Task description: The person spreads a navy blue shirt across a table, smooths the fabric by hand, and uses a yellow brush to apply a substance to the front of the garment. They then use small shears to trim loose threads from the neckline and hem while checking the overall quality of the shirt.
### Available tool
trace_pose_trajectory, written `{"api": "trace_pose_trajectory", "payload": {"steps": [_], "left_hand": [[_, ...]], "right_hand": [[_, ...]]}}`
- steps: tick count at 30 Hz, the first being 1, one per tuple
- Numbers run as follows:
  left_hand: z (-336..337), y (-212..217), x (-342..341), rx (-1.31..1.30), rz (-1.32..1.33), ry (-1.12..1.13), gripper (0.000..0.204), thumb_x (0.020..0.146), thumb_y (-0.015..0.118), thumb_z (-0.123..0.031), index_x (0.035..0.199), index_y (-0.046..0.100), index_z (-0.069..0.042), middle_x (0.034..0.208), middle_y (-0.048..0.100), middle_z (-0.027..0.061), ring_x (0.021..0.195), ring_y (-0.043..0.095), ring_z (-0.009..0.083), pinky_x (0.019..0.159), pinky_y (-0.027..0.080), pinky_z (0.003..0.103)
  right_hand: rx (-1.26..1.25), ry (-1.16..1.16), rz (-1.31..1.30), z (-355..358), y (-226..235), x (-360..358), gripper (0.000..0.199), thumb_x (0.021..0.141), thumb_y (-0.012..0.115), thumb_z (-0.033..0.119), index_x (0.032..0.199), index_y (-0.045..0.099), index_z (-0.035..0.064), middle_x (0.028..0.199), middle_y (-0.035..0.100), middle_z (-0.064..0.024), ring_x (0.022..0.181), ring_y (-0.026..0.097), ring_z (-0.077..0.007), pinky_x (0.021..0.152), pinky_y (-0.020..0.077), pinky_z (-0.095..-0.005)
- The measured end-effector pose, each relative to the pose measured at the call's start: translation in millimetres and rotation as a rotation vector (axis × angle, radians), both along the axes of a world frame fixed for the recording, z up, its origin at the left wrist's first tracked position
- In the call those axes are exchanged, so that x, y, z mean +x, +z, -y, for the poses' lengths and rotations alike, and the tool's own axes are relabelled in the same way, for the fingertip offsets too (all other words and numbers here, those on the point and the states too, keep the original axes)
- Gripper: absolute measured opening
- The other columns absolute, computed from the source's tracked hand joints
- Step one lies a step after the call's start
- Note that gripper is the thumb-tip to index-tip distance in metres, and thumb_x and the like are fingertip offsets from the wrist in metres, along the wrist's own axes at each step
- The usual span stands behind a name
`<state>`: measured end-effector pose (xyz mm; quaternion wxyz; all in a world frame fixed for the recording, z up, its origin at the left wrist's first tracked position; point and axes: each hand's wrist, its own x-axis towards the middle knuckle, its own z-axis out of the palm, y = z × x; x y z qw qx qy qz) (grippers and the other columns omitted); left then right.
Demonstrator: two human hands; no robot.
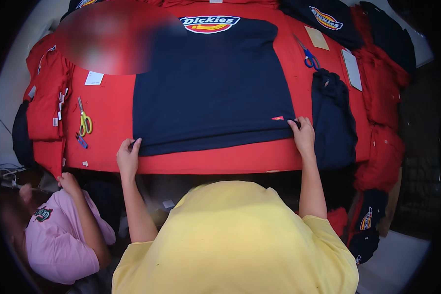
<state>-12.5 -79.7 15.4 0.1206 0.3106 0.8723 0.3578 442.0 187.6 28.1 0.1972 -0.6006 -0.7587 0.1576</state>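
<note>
A dark navy sweatshirt (210, 93) lies spread on the red-covered table (220, 164), a colourful printed emblem at its far end. At its near left corner, my left hand (128, 158) pinches the hem between thumb and fingers. My right hand (304, 137) grips the near right corner of the hem, close to a small red tag (278, 118) on the fabric. Between my hands the bottom band runs nearly straight, with soft folds along it. Just right of my right hand lies a long piece of navy fabric (333, 122); whether it joins the sweatshirt I cannot tell.
Yellow-handled scissors (85, 122) and a small blue tool (81, 141) lie on the left, blue-handled scissors (308, 58) far right. Red garments (46, 112) are stacked left, more red garments (379, 98) right. Beside me on the left, a person in pink (66, 235) holds red fabric.
</note>
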Motion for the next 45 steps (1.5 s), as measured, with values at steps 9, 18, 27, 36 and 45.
{"api": "trace_pose_trajectory", "payload": {"steps": [9, 18, 27, 36, 45], "left_hand": [[26, -2, 0, 0.208, 0.098, -0.220, 0.025, 0.076, 0.047, 0.012, 0.093, 0.062, 0.001, 0.101, 0.054, 0.0109, 0.093, 0.057, 0.0224, 0.080, 0.044, 0.028], [31, 34, 11, 0.052, 0.056, -0.294, 0.039, 0.072, 0.043, 0.011, 0.102, 0.066, 0.000, 0.100, 0.058, 0.0149, 0.101, 0.059, 0.0299, 0.091, 0.044, 0.032], [120, 236, -30, 0.673, 0.502, -1.505, 0.026, 0.090, 0.064, -0.020, 0.107, 0.069, -0.001, 0.099, 0.070, 0.0163, 0.092, 0.070, 0.0230, 0.091, 0.053, 0.037], [-158, 142, -104, 0.211, -0.468, -0.374, 0.078, 0.084, 0.069, -0.042, 0.148, 0.037, -0.009, 0.158, 0.019, 0.0238, 0.148, 0.015, 0.0363, 0.117, 0.017, 0.048], [-94, 14, 13, -0.084, -0.528, -0.391, 0.059, 0.074, 0.080, -0.030, 0.126, 0.059, -0.011, 0.129, 0.051, 0.0166, 0.117, 0.050, 0.0363, 0.095, 0.042, 0.050]], "right_hand": [[-0.307, 0.124, -0.354, 0, -3, 51, 0.018, 0.080, 0.062, -0.005, 0.097, 0.060, 0.0001, 0.093, 0.058, -0.0071, 0.083, 0.057, -0.0145, 0.077, 0.0457, -0.0274], [-0.394, 0.050, -0.332, 20, 15, 42, 0.019, 0.088, 0.051, 0.000, 0.105, 0.059, 0.0035, 0.075, 0.059, -0.0051, 0.066, 0.060, -0.0114, 0.058, 0.0449, -0.0265], [-0.404, 1.376, -1.332, -16, 175, 130, 0.016, 0.089, 0.060, 0.013, 0.079, 0.053, 0.0034, 0.052, 0.053, -0.0081, 0.037, 0.043, -0.0126, 0.039, 0.0354, -0.0305], [0.034, 0.485, -0.552, -143, 175, -90, 0.048, 0.096, 0.054, 0.023, 0.141, 0.048, 0.0066, 0.138, 0.052, -0.0134, 0.080, 0.059, -0.0114, 0.073, 0.0481, -0.0265], [-0.458, 0.165, -0.361, -72, 33, -49, 0.052, 0.089, 0.065, 0.028, 0.131, 0.053, 0.0004, 0.121, 0.062, -0.0222, 0.096, 0.066, -0.0228, 0.064, 0.0531, -0.0284]]}}
